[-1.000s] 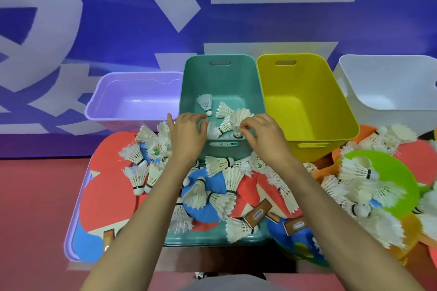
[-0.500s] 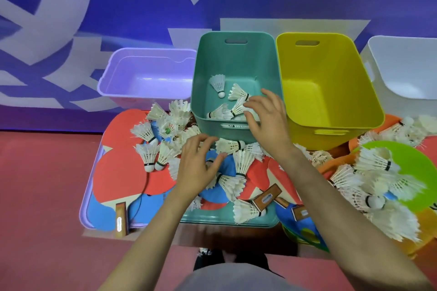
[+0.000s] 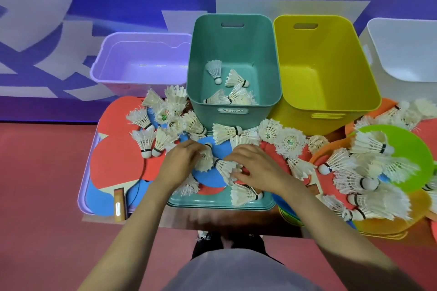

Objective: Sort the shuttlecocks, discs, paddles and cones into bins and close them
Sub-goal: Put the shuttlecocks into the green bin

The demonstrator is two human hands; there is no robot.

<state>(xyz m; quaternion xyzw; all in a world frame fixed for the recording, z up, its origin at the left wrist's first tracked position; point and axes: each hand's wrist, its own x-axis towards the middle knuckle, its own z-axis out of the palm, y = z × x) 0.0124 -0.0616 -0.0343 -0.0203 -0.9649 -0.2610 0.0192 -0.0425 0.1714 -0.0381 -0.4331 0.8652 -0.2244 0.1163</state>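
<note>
Four open bins stand in a row at the back: lilac (image 3: 111,73), teal (image 3: 269,59), yellow (image 3: 364,92) and white (image 3: 378,54). Several white shuttlecocks (image 3: 236,92) lie in the teal bin. Many more shuttlecocks (image 3: 227,132) are strewn over red and blue paddles (image 3: 115,160) and coloured discs (image 3: 416,163) in front. My left hand (image 3: 182,160) lies on a shuttlecock over a blue paddle, fingers curled around its feathers. My right hand (image 3: 257,168) closes its fingers on a shuttlecock (image 3: 224,168) just beside it.
A teal lid (image 3: 220,203) and a lilac lid (image 3: 82,186) lie under the paddles at the front. A green disc sits at the right among orange ones. Red floor lies in front, a blue wall behind. My shoes (image 3: 227,241) show below the table edge.
Both hands have come back from the teal bin down to the pile in front; shuttlecocks they carried now lie in the bin. The camera has tilted downward.
</note>
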